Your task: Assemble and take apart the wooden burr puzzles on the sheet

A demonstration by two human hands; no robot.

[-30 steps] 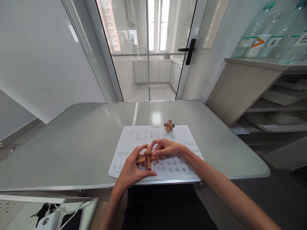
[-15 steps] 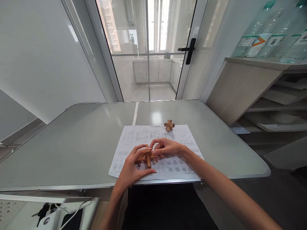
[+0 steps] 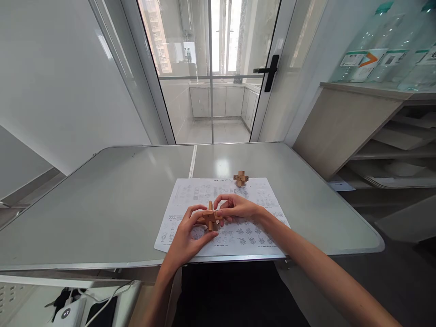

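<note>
At frame centre I have my left hand (image 3: 185,238) and right hand (image 3: 238,209), fingers clamped on the wooden cross puzzle (image 3: 210,216) from opposite sides, seemingly steadying it over the instruction sheet (image 3: 252,236) on the surface (image 3: 102,204).

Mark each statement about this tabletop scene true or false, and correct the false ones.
1. The left hand and the right hand both grip the wooden cross puzzle over the printed sheet. True.
2. The small wooden puzzle lies at the sheet's near edge, touching the left wrist. False: it sits at the sheet's far edge, apart from both hands.
3. The printed sheet lies flat on the grey table. True.
4. The plastic bottles stand on the table beside the sheet. False: they stand on top of the shelf unit to the right of the table.
</note>
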